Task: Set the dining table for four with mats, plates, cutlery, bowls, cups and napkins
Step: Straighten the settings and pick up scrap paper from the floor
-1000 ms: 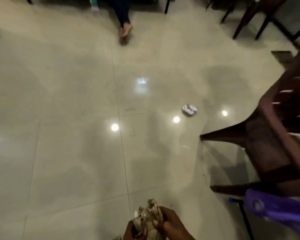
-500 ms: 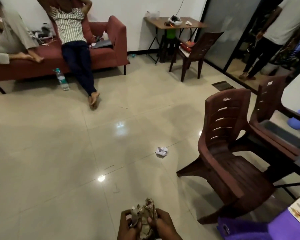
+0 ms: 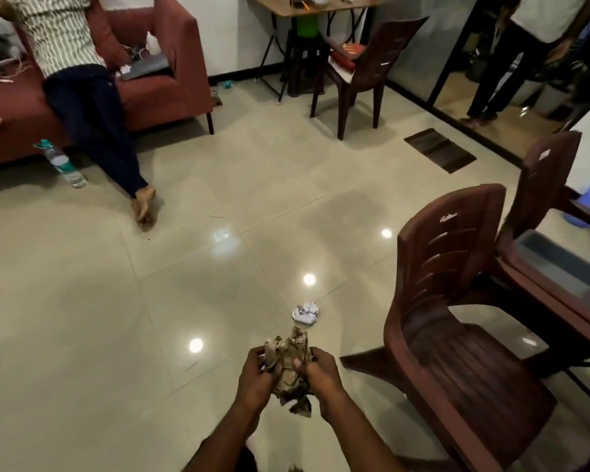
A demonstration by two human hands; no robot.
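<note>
A crumpled brown paper wad (image 3: 290,362) is held out in front of me over the tiled floor. My left hand (image 3: 256,376) grips its left side and my right hand (image 3: 321,374) grips its right side, fingers curled into the paper. A small crumpled white paper ball (image 3: 305,313) lies on the floor just beyond my hands. The glass dining table (image 3: 566,267) shows at the right edge, mostly hidden behind the chairs.
Two brown plastic chairs (image 3: 457,318) stand at the right by the table. A person (image 3: 82,80) sits on a red sofa (image 3: 157,73) at the far left with legs stretched out, a water bottle (image 3: 62,163) beside them. A side table and chair (image 3: 358,66) stand at the back.
The view has lifted from the floor to the room. My hands have risen further into view and stretched forward, still squeezing the brown paper.
</note>
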